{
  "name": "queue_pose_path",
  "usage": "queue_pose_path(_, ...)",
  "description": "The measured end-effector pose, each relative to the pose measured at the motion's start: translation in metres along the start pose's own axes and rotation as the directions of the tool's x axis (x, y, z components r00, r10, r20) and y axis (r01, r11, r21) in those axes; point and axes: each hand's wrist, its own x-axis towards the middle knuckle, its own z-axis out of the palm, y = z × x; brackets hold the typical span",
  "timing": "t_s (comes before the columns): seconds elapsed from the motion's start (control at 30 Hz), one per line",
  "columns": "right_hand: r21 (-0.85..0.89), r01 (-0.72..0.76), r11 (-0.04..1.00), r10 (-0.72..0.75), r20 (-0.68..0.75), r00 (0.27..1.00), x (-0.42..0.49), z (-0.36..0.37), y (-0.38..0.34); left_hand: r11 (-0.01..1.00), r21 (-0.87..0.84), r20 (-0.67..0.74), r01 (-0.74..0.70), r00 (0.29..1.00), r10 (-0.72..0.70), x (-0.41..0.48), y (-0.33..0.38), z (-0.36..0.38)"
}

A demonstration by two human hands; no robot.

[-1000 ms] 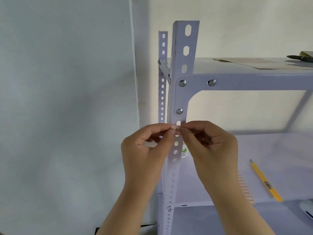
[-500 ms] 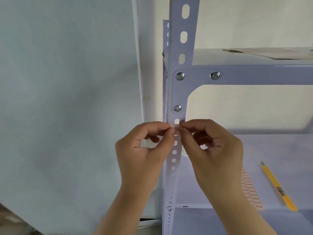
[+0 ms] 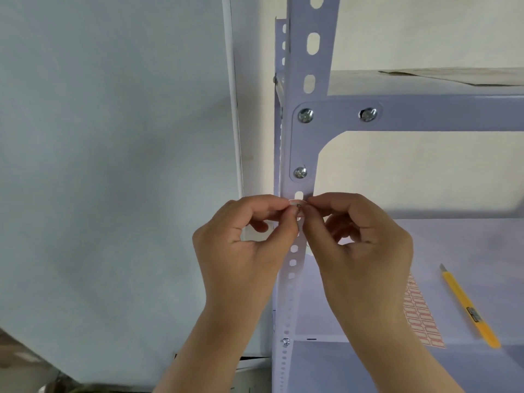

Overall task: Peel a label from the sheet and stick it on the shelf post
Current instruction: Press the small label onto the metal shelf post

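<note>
Label (image 3: 298, 206), 1 only, small w/ red border, sits at the front of the post (image 3: 307, 80), just below a slot and under the lowest bolt. Both hands meet on it: left hand (image 3: 243, 245) pinches its left end btwn thumb & forefinger, right hand (image 3: 360, 239) pinches the right end the same way; other fingers curled in. Can't tell whether the label is touching the metal yet. Post is pale lilac, upright, w/ punched holes all down it. 3 bolts (image 3: 305, 115) show on the corner plate, 1 more lower down the post. On the shelf (image 3: 453, 245) at right: 1 label sheet (image 3: 419, 313), partly behind the right wrist, and 1 yellow knife (image 3: 470, 307) near it, not touching.
</note>
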Motion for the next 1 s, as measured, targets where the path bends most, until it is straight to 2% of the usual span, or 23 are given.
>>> queue_pose_path(0.17,-0.014,0.004,1.0,-0.004,-0.011,1.0,0.0,0.004,0.001,0.989,0.134,0.002,-0.069,0.998,0.069,0.003,0.004,0.001)
queue_pose_path(0.33,-0.004,0.035,0.999,-0.035,-0.015,0.999,0.001,0.006,0.003,0.986,0.143,0.023,-0.091,0.996,0.089,0.006,0.0,-0.002)
queue_pose_path(0.5,0.157,-0.063,0.986,0.063,0.004,0.998,0.0,0.006,0.001,0.999,-0.015,0.111,0.031,0.993,-0.029,0.006,-0.006,0.0)
queue_pose_path(0.7,0.249,-0.064,0.966,0.038,0.11,0.993,0.003,0.0,0.01,0.967,-0.229,0.248,0.109,0.967,-0.05,0.008,-0.011,-0.002)
queue_pose_path(0.83,0.286,-0.082,0.955,0.033,0.171,0.985,0.006,-0.004,0.009,0.968,-0.236,0.277,0.082,0.961,-0.014,0.01,-0.011,-0.002)
queue_pose_path(1.0,0.304,-0.125,0.944,0.073,0.175,0.982,0.01,-0.002,0.01,0.976,-0.211,0.256,0.049,0.967,0.006,0.012,-0.012,0.0)
